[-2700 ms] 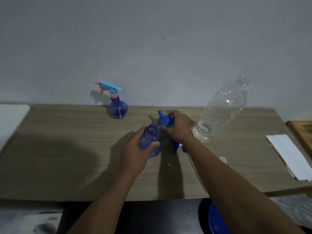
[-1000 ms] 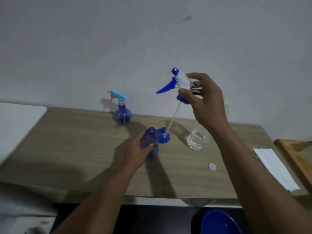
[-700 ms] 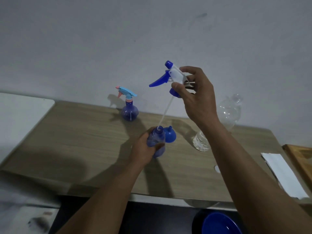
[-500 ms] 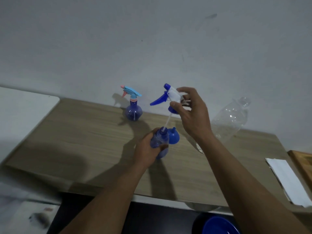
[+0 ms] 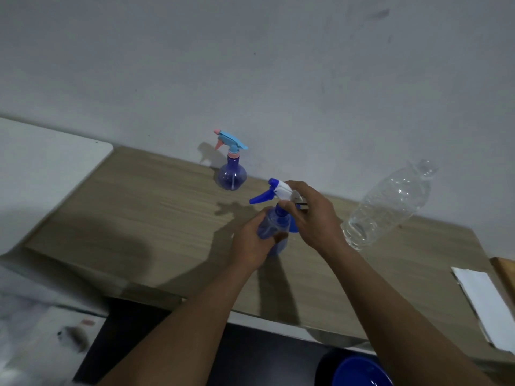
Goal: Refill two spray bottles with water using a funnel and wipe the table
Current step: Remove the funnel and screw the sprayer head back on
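My left hand [image 5: 250, 242] grips the body of a blue translucent spray bottle [image 5: 271, 228] standing mid-table. My right hand [image 5: 312, 215] holds the blue-and-white trigger head [image 5: 274, 190] down on that bottle's neck. A bit of the blue funnel [image 5: 293, 228] shows between my hands, just behind the bottle. A second spray bottle [image 5: 232, 174], with a light-blue and pink trigger, stands by the wall. At the right a clear plastic water bottle [image 5: 390, 204] stands, appearing to lean right.
The wooden table [image 5: 156, 218] runs along a grey wall. A folded white cloth [image 5: 485, 302] lies at the right end beside a wooden edge [image 5: 505, 274]. A white surface [image 5: 41, 168] adjoins the left end. A blue round object [image 5: 359, 371] sits below the table's front edge.
My right hand lowered the trigger head, its tube sliding into the bottle, until the head reached the neck. My left hand kept hold of the bottle.
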Demonstrator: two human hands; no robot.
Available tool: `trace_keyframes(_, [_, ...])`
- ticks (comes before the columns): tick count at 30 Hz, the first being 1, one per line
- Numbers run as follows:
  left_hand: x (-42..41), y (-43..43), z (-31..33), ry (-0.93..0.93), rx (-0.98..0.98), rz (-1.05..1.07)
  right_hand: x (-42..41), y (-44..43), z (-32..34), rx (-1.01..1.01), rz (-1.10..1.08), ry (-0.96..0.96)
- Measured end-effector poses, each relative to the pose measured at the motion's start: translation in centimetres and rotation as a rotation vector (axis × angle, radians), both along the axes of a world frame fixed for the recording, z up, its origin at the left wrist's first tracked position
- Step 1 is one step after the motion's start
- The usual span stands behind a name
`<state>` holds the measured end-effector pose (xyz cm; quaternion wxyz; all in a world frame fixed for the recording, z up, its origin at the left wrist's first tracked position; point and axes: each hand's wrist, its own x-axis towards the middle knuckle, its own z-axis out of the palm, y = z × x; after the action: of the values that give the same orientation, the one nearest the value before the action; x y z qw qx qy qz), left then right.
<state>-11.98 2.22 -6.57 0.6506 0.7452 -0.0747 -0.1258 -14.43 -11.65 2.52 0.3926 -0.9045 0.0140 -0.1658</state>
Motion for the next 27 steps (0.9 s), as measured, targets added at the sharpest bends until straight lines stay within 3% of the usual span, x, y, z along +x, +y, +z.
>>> trace_keyframes(9, [-0.2,0.1,-0.2,-0.029,0.035,-0.028,0.1,-0.4,0.3,-0.145,0.046,0.065])
trace_keyframes(21, [-0.5,-0.3,-0.4,0.034,-0.043,-0.004,-0.4,0.5,-1.3,0.009,-0.129,0.107])
trace_keyframes(24, [-0.6,0.0,-0.4,0.006,-0.021,0.016,-0.6,1.0,-1.8,0.136,-0.094,0.102])
trace_keyframes(27, [-0.4,0.1,-0.2,0.005,-0.068,-0.006,-1.1,0.9,-2.3,0.116,-0.06,0.078])
